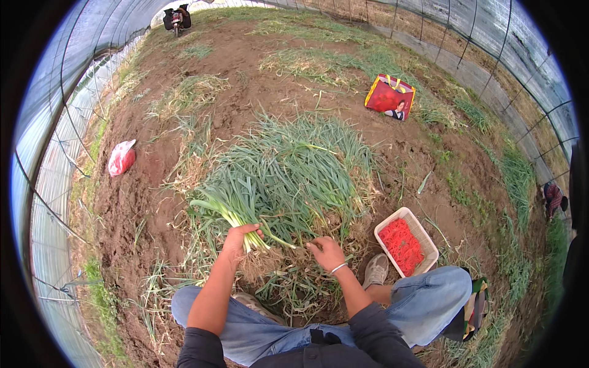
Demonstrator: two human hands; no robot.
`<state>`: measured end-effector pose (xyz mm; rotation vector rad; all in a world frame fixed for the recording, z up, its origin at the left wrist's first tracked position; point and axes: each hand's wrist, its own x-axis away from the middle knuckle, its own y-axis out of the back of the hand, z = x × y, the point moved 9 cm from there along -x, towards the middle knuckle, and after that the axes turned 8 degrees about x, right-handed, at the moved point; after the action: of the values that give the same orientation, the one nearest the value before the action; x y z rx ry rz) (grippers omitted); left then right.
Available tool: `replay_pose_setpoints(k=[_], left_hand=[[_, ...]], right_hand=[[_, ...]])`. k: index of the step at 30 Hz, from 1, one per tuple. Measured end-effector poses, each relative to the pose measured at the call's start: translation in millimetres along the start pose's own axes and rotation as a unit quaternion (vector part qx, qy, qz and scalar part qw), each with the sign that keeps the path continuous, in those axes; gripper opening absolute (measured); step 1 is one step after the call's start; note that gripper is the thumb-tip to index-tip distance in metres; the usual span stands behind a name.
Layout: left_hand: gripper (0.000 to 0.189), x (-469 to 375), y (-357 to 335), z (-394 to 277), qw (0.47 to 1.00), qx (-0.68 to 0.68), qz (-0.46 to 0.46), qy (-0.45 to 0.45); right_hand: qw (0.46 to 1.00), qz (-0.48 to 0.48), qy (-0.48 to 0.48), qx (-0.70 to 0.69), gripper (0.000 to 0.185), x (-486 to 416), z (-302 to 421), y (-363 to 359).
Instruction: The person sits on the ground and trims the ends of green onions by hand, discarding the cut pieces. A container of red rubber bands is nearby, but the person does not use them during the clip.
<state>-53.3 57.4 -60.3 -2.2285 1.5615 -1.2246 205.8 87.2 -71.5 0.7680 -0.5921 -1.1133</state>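
Note:
My left hand (239, 238) is closed around a bunch of green onions (234, 214). Their white ends and tangled roots (260, 264) point down toward me, and the green leaves spread away. One loose stalk (279, 238) slants out from the bunch toward my right hand (327, 254). Thumb and fingers of that hand are bent close together just past the stalk's pale tip; whether they pinch its roots is too fine to tell. Beyond both hands lies a large heap of green onions (294, 161) on the soil.
A pale plastic basket (430, 248) of red bands (401, 246) stands by my right shoe (376, 270). A red printed bag (390, 99) lies farther right, a tied plastic bag (122, 158) left. A motorcycle (176, 20) is far back; a person (554, 200) is at the right edge.

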Motion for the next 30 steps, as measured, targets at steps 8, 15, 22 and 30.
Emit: replay_pose_setpoints(k=[8,15,22,30], left_hand=[[0.021,3.0,-9.5,39.0,0.998,-0.035,0.017,0.054],[0.024,8.2,-0.2,-10.9,0.999,0.011,-0.011,-0.033],[0.027,-3.1,8.1,-4.2,0.999,0.005,-0.029,-0.040],[0.025,-5.1,6.7,35.7,0.997,0.022,0.009,0.077]], right_hand=[[0.852,0.078,-0.110,-0.505,0.020,-16.5,58.1,-77.4],[0.969,0.127,-0.110,0.179,0.026,23.7,-44.3,-36.8],[0.996,-0.058,0.069,0.020,0.045,-0.5,38.9,18.5],[0.901,0.121,-0.086,-0.407,0.025,-1.4,59.2,-57.3]])
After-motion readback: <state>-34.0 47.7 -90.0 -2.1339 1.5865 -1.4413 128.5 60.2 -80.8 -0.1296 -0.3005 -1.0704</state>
